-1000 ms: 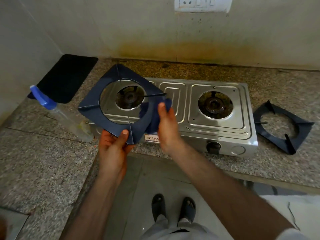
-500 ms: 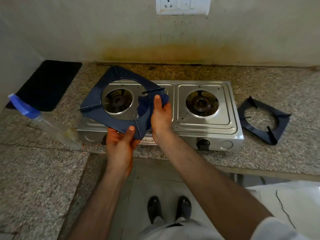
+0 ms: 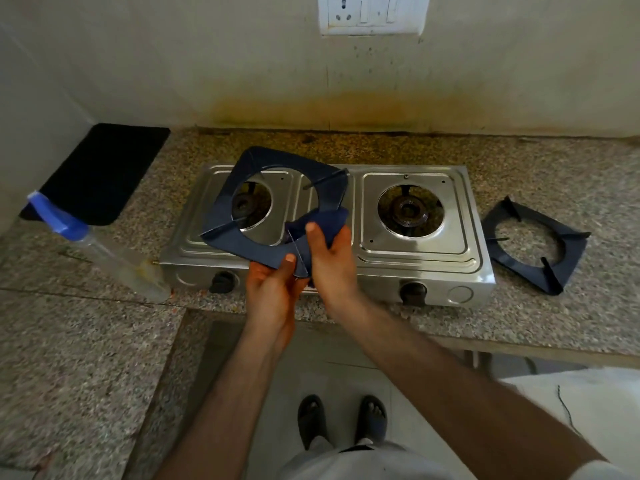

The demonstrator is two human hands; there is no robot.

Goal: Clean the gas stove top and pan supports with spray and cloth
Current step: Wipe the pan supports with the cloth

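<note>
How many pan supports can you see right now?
2. One pan support is held up over the stove's left burner by the left hand; the other pan support lies on the counter, right of the stove.

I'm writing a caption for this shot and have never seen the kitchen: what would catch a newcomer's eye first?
First, the dark blue pan support held up over the steel stove's left burner: the left hand grips its near corner while the right hand presses a blue cloth against it. A second pan support lies on the granite counter right of the stove, and a spray bottle lies on its left.
</note>
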